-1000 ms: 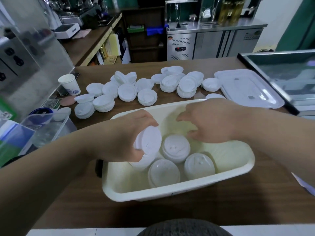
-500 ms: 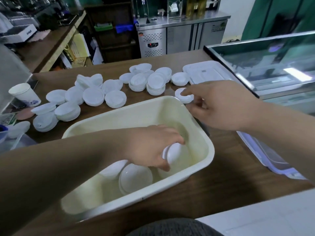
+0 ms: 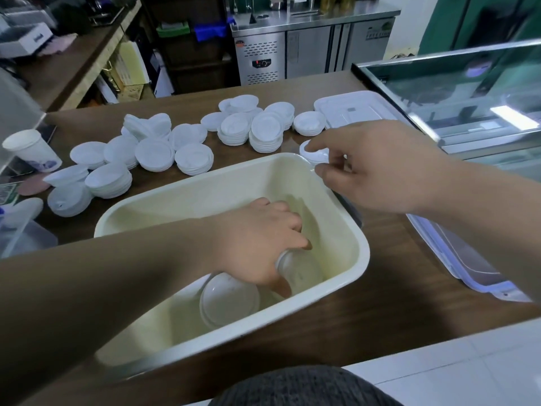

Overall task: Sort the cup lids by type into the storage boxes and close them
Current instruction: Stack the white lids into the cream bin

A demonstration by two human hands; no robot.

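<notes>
A cream storage box (image 3: 349, 230) stands open on the brown counter in front of me. Inside it my left hand (image 3: 260, 244) grips a stack of white lids (image 3: 300, 269) near the box's right wall. Another lid stack (image 3: 229, 300) lies beside it on the box floor. My right hand (image 3: 377, 162) reaches over the box's far right corner, its fingers curled round a small stack of white lids (image 3: 314, 153) on the counter. Several more stacks of white lids (image 3: 266, 130) spread across the counter behind the box.
A paper cup (image 3: 32, 150) stands at the far left. A clear box lid (image 3: 354, 111) lies at the back right and another lid (image 3: 456, 259) lies right of the box. A glass display case (image 3: 468, 92) bounds the right side. A clear container (image 3: 23, 235) sits at the left edge.
My left hand went down into the box with its lid stack and moved it toward the right wall. My right hand left the box and reached the small stack beyond the far corner.
</notes>
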